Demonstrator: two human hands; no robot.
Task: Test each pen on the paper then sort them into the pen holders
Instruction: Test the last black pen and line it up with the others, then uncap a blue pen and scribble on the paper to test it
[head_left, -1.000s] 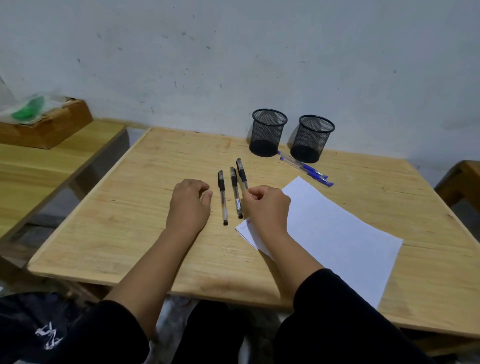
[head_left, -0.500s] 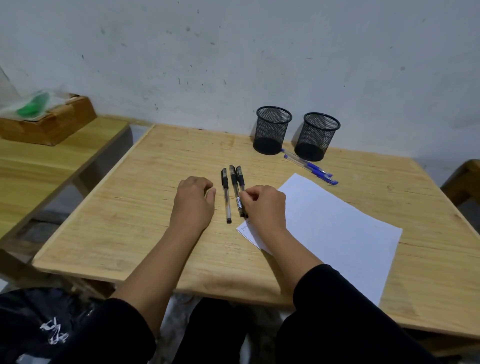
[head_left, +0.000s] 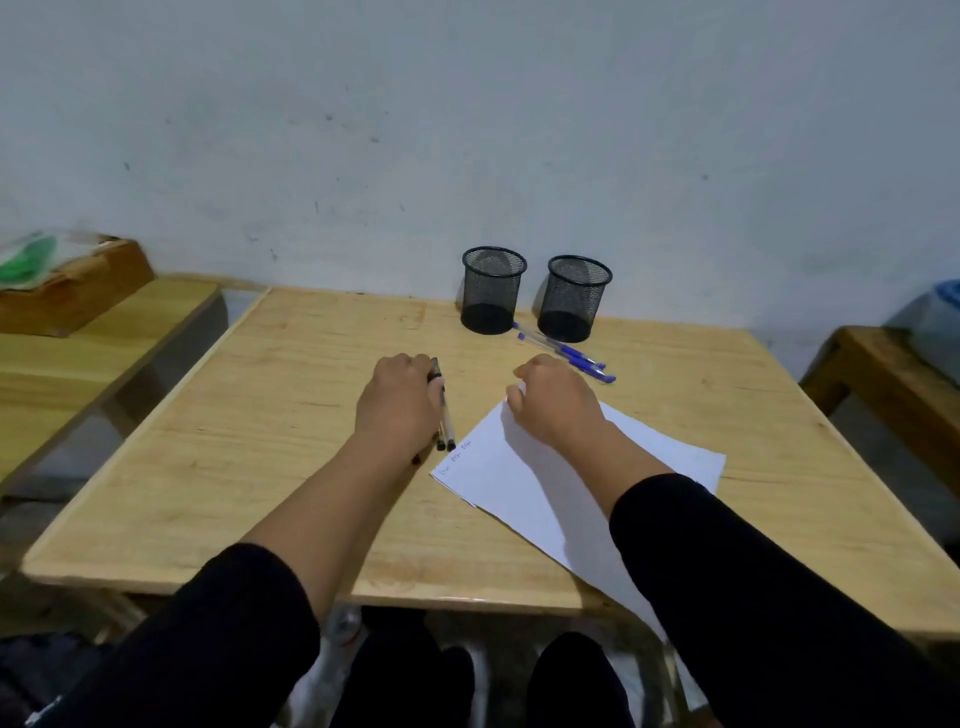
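Black pens (head_left: 444, 415) lie bunched together on the wooden table (head_left: 270, 467), just left of the white paper (head_left: 550, 488). My left hand (head_left: 399, 408) covers most of them with its fingers curled around them; only their caps and tips stick out. My right hand (head_left: 556, 402) rests on the paper's far corner, fingers curled, with nothing seen in it. Small scribbles mark the paper's near-left edge. Two black mesh pen holders (head_left: 493, 291) (head_left: 574, 299) stand side by side at the back of the table. Blue pens (head_left: 569, 354) lie in front of the right holder.
A second wooden table (head_left: 78, 364) stands to the left with a brown box (head_left: 78, 291) and a plastic bag on it. Another wooden piece of furniture (head_left: 893, 384) is at the right. A white wall rises right behind the holders.
My left hand has slid right onto the black pens and closed on them. My right hand has left the pens and moved right onto the paper. The view has tilted upward.
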